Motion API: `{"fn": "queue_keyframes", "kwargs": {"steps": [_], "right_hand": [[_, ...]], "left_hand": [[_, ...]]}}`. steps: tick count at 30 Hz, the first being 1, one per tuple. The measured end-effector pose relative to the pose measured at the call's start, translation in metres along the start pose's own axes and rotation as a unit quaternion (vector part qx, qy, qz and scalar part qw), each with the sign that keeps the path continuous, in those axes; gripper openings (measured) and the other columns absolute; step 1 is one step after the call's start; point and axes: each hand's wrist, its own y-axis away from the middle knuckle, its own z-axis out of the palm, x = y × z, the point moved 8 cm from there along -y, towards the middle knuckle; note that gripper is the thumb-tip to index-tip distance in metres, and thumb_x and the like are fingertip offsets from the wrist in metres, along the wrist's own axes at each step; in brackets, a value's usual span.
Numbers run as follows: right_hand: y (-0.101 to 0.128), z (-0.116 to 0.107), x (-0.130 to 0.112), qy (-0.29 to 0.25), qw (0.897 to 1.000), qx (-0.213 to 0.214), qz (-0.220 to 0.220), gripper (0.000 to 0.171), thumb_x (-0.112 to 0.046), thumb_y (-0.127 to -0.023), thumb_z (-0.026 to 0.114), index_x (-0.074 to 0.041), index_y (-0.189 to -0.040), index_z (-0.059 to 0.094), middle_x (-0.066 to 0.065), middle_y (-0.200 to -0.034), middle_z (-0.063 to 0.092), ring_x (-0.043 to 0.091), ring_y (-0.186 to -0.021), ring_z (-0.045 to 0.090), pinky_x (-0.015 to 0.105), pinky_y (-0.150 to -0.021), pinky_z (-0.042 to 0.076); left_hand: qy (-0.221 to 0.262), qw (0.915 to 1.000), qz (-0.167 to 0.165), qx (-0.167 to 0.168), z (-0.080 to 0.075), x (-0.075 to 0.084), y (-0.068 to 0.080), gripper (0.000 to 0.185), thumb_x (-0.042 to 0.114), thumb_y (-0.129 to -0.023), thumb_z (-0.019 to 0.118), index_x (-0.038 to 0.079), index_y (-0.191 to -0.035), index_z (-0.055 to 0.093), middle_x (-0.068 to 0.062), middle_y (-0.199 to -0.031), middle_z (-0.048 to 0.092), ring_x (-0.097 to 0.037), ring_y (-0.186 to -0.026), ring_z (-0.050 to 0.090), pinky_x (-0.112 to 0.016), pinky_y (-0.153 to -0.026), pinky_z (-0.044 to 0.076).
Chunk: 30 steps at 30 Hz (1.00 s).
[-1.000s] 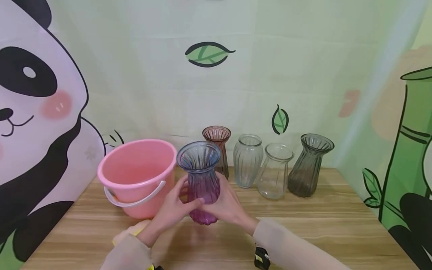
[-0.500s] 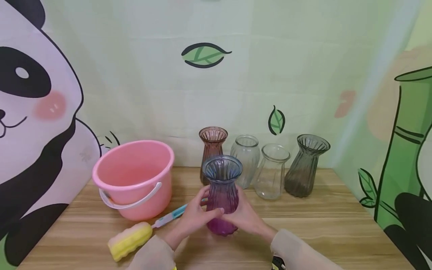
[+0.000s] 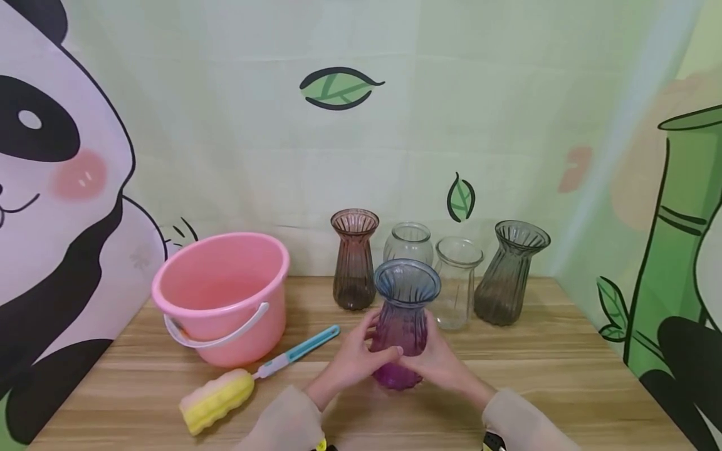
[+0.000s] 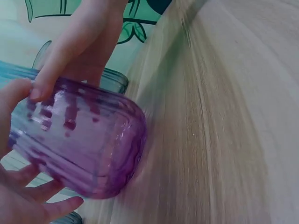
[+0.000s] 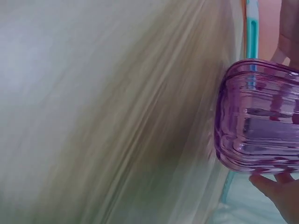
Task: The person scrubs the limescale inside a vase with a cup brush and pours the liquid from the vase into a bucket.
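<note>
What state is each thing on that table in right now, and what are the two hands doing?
Purple vase: upright, gripped by both hands.
Left hand: curled round the vase.
Right hand: curled round the vase.
Bucket: upright, handle down at the front.
Sponge brush: lying flat, untouched.
Brown vase: upright, empty.
Two clear vases: upright, empty.
Grey vase: upright, empty.

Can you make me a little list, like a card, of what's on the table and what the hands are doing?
held thing: purple vase, upright
left hand: grips the purple vase's left side
right hand: grips its right side
vases behind: brown vase, two clear vases, grey vase, standing in a row by the wall
left of the hands: pink bucket, sponge brush lying flat
surface: wooden table
</note>
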Motion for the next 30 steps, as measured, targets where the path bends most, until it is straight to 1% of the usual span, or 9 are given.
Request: {"fn": "queue_keyframes", "kwargs": {"steps": [4,7,11,13,17,21,26,30], "right_hand": [[0.007,-0.013,0.005,0.013,1.000,-0.003,0.013,0.094,-0.027,-0.068,0.081,-0.013,-0.138,0.021,0.015,-0.129,0.044,0.030,-0.116,0.049,0.044,-0.096,0.041],[0.014,-0.027,0.011,0.036,0.999,0.002,0.024,0.094,-0.029,-0.068,0.080,-0.011,-0.139,0.020,0.017,-0.130,0.043,0.033,-0.118,0.047,0.048,-0.097,0.039],[0.022,-0.046,0.020,0.073,0.997,0.012,0.037,0.099,-0.034,-0.069,0.078,-0.012,-0.142,0.015,0.020,-0.134,0.040,0.037,-0.122,0.044,0.051,-0.100,0.035],[0.025,-0.055,0.024,0.080,0.996,0.019,0.042,0.099,-0.035,-0.070,0.078,-0.012,-0.143,0.014,0.021,-0.134,0.040,0.038,-0.121,0.045,0.051,-0.099,0.036],[0.033,-0.073,0.031,0.102,0.993,0.039,0.052,0.093,-0.034,-0.071,0.077,-0.009,-0.139,0.018,0.023,-0.126,0.048,0.038,-0.114,0.050,0.050,-0.094,0.042],[0.039,-0.090,0.036,0.129,0.989,0.059,0.049,0.088,-0.034,-0.071,0.077,-0.006,-0.135,0.023,0.024,-0.121,0.052,0.039,-0.111,0.052,0.051,-0.091,0.043],[0.042,-0.107,0.040,0.133,0.988,0.073,0.034,0.088,-0.030,-0.073,0.076,-0.001,-0.135,0.022,0.027,-0.123,0.049,0.042,-0.113,0.050,0.054,-0.092,0.041],[0.046,-0.122,0.046,0.139,0.986,0.086,0.035,0.090,-0.027,-0.073,0.076,0.002,-0.136,0.020,0.030,-0.125,0.046,0.045,-0.115,0.047,0.056,-0.094,0.038]], "left_hand": [[-0.012,0.9997,-0.005,-0.021,0.004,-0.002,0.005,0.066,0.028,-0.082,0.067,0.012,-0.138,0.037,-0.017,-0.137,0.043,-0.041,-0.119,0.046,-0.052,-0.093,0.042],[-0.020,0.9993,-0.018,-0.025,0.001,-0.008,0.010,0.060,0.028,-0.083,0.066,0.007,-0.134,0.042,-0.018,-0.135,0.045,-0.041,-0.119,0.045,-0.055,-0.094,0.039],[-0.028,0.9989,-0.031,-0.022,-0.006,-0.015,0.016,0.053,0.026,-0.083,0.066,0.010,-0.130,0.047,-0.016,-0.129,0.050,-0.038,-0.114,0.049,-0.053,-0.093,0.040],[-0.030,0.9988,-0.033,-0.021,-0.009,-0.017,0.020,0.051,0.025,-0.083,0.066,0.010,-0.129,0.048,-0.016,-0.127,0.052,-0.037,-0.112,0.051,-0.053,-0.091,0.041],[-0.035,0.9986,-0.037,-0.017,-0.015,-0.019,0.026,0.048,0.023,-0.083,0.066,0.010,-0.127,0.050,-0.018,-0.125,0.053,-0.036,-0.109,0.053,-0.051,-0.089,0.043],[-0.037,0.9983,-0.045,-0.008,-0.019,-0.022,0.032,0.047,0.023,-0.083,0.065,0.010,-0.126,0.050,-0.017,-0.123,0.054,-0.035,-0.107,0.054,-0.048,-0.086,0.044],[-0.037,0.9982,-0.048,0.000,-0.025,-0.028,0.036,0.046,0.022,-0.084,0.064,0.009,-0.125,0.051,-0.018,-0.123,0.054,-0.036,-0.107,0.055,-0.044,-0.084,0.045],[-0.046,0.9981,-0.040,0.006,-0.028,-0.029,0.039,0.043,0.019,-0.084,0.064,0.009,-0.123,0.052,-0.018,-0.122,0.055,-0.036,-0.105,0.056,-0.042,-0.082,0.047]]}}
